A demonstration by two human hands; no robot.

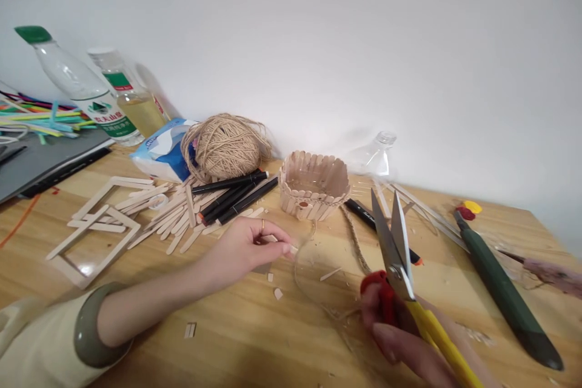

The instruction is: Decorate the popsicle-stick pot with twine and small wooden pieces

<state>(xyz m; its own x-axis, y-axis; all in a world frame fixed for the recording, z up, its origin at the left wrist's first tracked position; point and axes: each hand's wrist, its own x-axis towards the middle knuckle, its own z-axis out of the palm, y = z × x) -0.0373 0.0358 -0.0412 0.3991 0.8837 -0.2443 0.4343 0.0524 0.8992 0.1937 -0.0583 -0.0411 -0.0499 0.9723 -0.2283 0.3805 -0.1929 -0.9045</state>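
Observation:
My left hand (257, 244) pinches a short piece of craft stick (294, 249) between thumb and fingertips, above the table's middle. Most of that piece is hidden by the fingers. In my right hand (400, 339) is a pair of scissors (398, 260) with one red and one yellow handle, its blades pointing up and slightly apart. Beyond both hands stands a small basket (313, 209) walled with upright craft sticks, with twine round its front and a round brown mark there. A thin strand of twine (297, 279) trails from it between my hands.
A twine ball (230, 148) leans by a blue tissue pack (163, 148). Black markers (236, 194) lie on loose craft sticks (173, 224). Two bottles (97, 97) stand back left. A cut clear bottle top (379, 154) and a green-handled tool (504, 288) are at right.

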